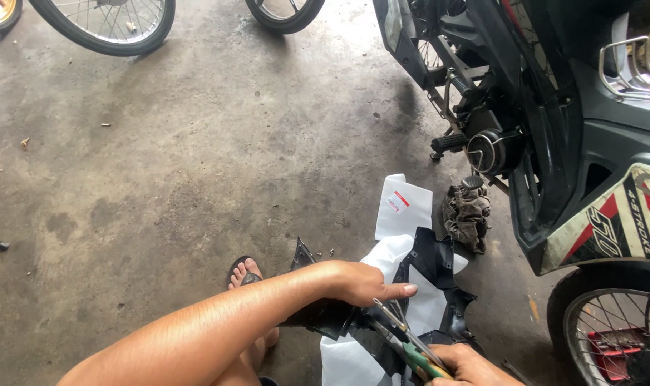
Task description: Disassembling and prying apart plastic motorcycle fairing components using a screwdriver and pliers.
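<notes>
Black plastic is what both hands are working on: a motorcycle fairing panel (425, 286) is lying at the lower centre of the frame on a white plastic bag (400, 214) spread over the concrete floor (196, 164). The left hand (361, 282) is pressing down on the panel's near edge, fingers extended and flat rather than curled round anything. The right hand (468, 366), at the bottom edge of the frame, is clenching the green handles of a pair of pliers (404, 339), whose tip is pointing up-left towards the panel beneath the left hand.

Judging from this, the panel is already lying loose from the motorcycle (554, 143) standing at the right of the frame, whose side is looking partly stripped, engine and frame exposed. The work on the panel itself seems to be only under way; whether the pliers are gripping a clip or fastener is too small to tell.

As for containers, the bag is the only one (it is serving as a mat, and its contents, if any, are not showing). A dirty rag (466, 214) is lying just beside it, near the engine.
</notes>
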